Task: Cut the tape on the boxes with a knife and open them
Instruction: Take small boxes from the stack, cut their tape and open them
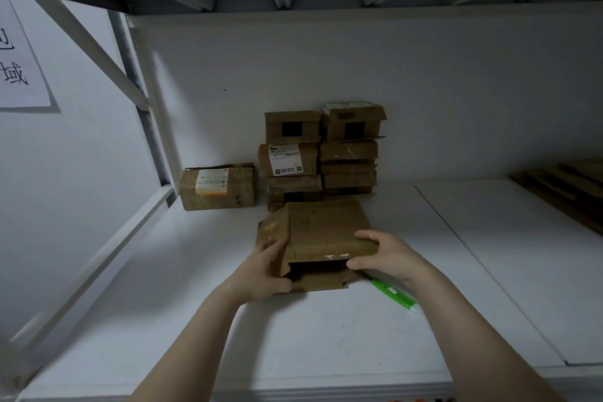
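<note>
Left hand (266,266) and right hand (383,254) grip the near corners of a worn brown box (326,232) on the white shelf (326,336); its front flaps gape open, and a green knife (393,291) lies beside it.

Dim, cool, bluish light, brightest on the back wall (424,91) and the white shelf surface (326,336). The stacked boxes (319,153) read dark and muddy, and the open mouth of the near box (326,228) sinks into black shadow. Focus is soft throughout (the paper sign (19,59) at left looks smeared). Wide-angle distortion bends the shelf upright (130,75) — straight lines splay toward the edges.
</note>
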